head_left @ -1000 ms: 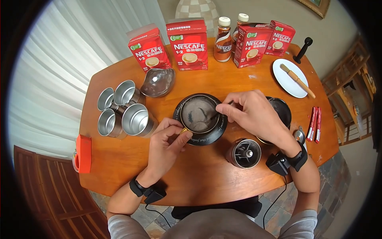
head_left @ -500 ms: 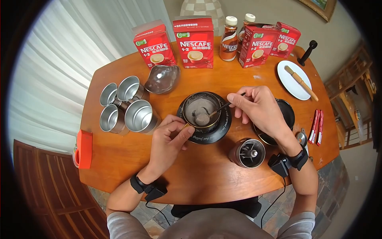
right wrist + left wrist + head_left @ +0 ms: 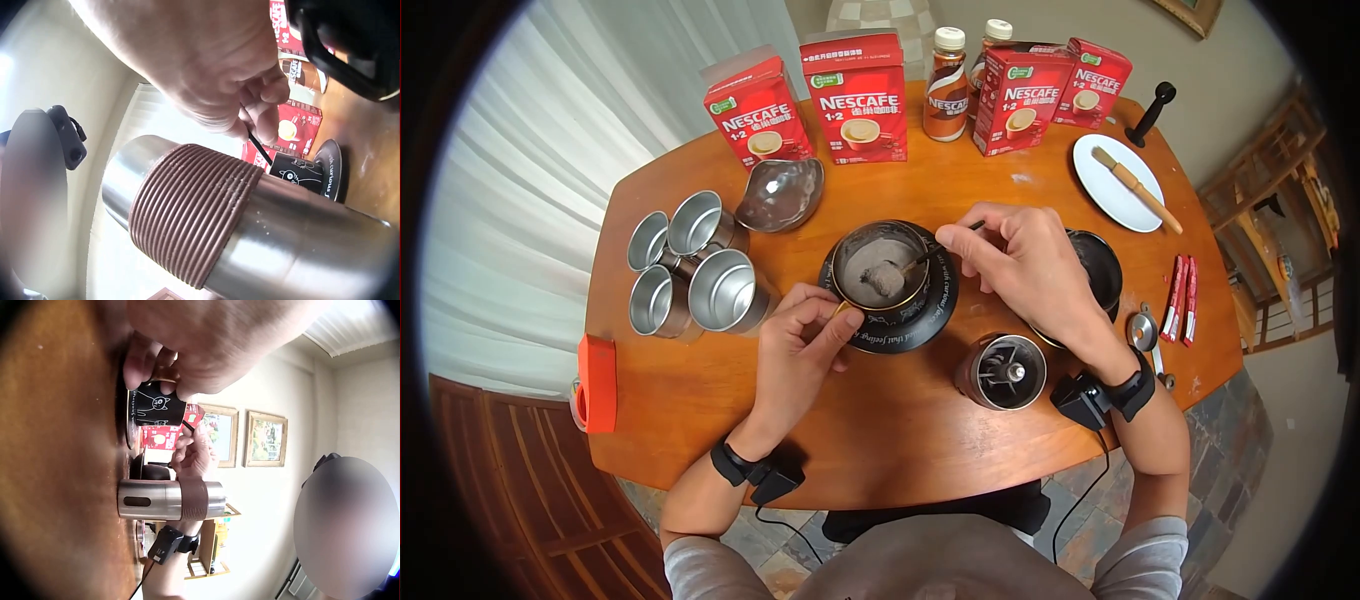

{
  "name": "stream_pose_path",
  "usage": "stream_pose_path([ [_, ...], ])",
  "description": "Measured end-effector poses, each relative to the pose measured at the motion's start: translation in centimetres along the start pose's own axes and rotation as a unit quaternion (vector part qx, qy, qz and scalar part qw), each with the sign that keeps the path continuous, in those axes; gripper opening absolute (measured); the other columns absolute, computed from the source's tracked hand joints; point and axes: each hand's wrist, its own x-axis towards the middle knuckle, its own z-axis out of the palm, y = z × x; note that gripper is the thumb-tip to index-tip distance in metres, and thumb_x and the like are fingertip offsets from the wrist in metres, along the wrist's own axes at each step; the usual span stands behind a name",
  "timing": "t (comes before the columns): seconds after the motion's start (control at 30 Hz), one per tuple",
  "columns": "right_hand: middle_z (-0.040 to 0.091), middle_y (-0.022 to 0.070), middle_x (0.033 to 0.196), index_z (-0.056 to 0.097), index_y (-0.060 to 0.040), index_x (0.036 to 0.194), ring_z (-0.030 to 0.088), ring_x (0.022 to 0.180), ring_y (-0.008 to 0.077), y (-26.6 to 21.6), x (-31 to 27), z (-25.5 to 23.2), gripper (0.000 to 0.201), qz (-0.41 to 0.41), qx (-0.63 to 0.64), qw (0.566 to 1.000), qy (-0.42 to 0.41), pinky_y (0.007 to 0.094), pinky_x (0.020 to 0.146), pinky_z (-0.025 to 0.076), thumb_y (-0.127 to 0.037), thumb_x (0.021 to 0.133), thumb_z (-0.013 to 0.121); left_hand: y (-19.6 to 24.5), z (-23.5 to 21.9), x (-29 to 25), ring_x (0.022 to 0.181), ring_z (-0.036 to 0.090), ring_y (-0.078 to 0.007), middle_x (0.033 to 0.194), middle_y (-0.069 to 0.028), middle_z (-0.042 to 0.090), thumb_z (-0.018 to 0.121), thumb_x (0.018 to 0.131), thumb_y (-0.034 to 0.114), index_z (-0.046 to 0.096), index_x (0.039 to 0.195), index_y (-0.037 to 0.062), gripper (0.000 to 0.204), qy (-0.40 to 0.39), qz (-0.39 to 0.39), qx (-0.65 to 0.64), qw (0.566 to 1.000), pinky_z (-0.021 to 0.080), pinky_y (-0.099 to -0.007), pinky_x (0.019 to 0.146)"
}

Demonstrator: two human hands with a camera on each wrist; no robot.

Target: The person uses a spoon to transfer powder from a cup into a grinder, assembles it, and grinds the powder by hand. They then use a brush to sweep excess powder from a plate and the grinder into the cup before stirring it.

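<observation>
My left hand point(image 3: 800, 335) pinches the handle of a black cup point(image 3: 153, 403) decorated with white cat drawings, thumb at the gold rim. The cup stands on a black saucer point(image 3: 900, 338) with white lettering. Inside it is a greyish, frothy liquid point(image 3: 865, 258). Between thumb and fingers my right hand point(image 3: 1030, 265) holds a dark spoon point(image 3: 918, 262) by the upper end of its handle. The spoon slants down into the cup from the right, its bowl at the liquid's surface with grey froth on it.
Nearest my right wrist stands an open steel grinder point(image 3: 194, 212) with a ribbed brown band. Beneath that forearm is a second black cup point(image 3: 325, 59). Several metal cups point(image 3: 725, 290) stand left; red Nescafe boxes point(image 3: 860, 110) and bottles point(image 3: 945, 90) line the back. A brush lies across a white plate point(image 3: 1100, 190).
The spoon bowl has come up from the liquid at the right of the cup and moved through the froth, its handle tilting lower. The left hand keeps its grip. The head view has shifted slightly.
</observation>
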Motion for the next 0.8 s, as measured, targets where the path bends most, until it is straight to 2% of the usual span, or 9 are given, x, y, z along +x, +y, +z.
stream_pose_path([
  [0.07, 0.066, 0.0134, 0.062, 0.075, 0.0046, 0.092, 0.063, 0.054, 0.0232, -0.2, 0.1, 0.0, 0.031, -0.004, -0.017, 1.000, -0.005, 0.0385, 0.057, 0.050, -0.026, 0.100, 0.072, -0.1, -0.1, 0.0, 0.079, 0.064, -0.0087, 0.108, -0.0034, 0.060, 0.074, 0.101, 0.011, 0.074, 0.095, -0.0032, 0.016, 0.000, 0.000, 0.001, 1.000, 0.054, -0.0212, 0.056],
  [0.17, 0.067, 0.0100, 0.063, 0.075, 0.0044, 0.091, 0.063, 0.053, 0.0176, 0.2, 0.3, 0.2, 0.032, 0.007, 0.022, 1.000, -0.002, 0.0347, 0.055, 0.050, -0.025, 0.101, 0.071, -0.1, -0.1, 0.0, 0.078, 0.064, -0.0087, 0.107, -0.0033, 0.060, 0.074, 0.101, 0.011, 0.074, 0.095, -0.0032, 0.016, -0.001, 0.000, 0.003, 1.000, 0.054, -0.0212, 0.056],
  [0.3, 0.068, 0.0029, 0.066, 0.073, 0.0024, 0.087, 0.059, 0.052, 0.0065, 0.0, 0.4, -0.2, 0.032, 0.070, 0.108, 0.992, -0.013, 0.0248, 0.050, 0.047, -0.026, 0.103, 0.070, 0.0, 0.1, 0.1, 0.074, 0.060, -0.0070, 0.105, -0.0028, 0.058, 0.077, 0.100, 0.015, 0.075, 0.095, -0.0039, 0.020, 0.005, 0.000, 0.004, 1.000, 0.053, -0.0211, 0.053],
  [0.53, 0.067, 0.0012, 0.066, 0.071, 0.0012, 0.086, 0.056, 0.051, 0.0046, 0.5, 0.5, -0.6, 0.029, 0.093, 0.192, 0.977, -0.007, 0.0220, 0.048, 0.043, -0.022, 0.102, 0.071, 0.3, 0.0, 0.0, 0.075, 0.059, -0.0070, 0.104, -0.0026, 0.058, 0.077, 0.100, 0.017, 0.075, 0.095, -0.0033, 0.021, 0.002, -0.004, 0.018, 1.000, 0.053, -0.0209, 0.053],
  [0.8, 0.068, 0.0015, 0.067, 0.073, -0.0003, 0.087, 0.055, 0.049, 0.0037, 0.2, -0.5, -2.4, 0.028, 0.066, 0.237, 0.969, 0.014, 0.0194, 0.046, 0.040, -0.023, 0.103, 0.073, 0.3, 0.1, 0.1, 0.075, 0.059, -0.0067, 0.104, -0.0024, 0.058, 0.077, 0.099, 0.014, 0.075, 0.096, -0.0040, 0.019, 0.005, -0.002, 0.020, 1.000, 0.053, -0.0206, 0.052],
])
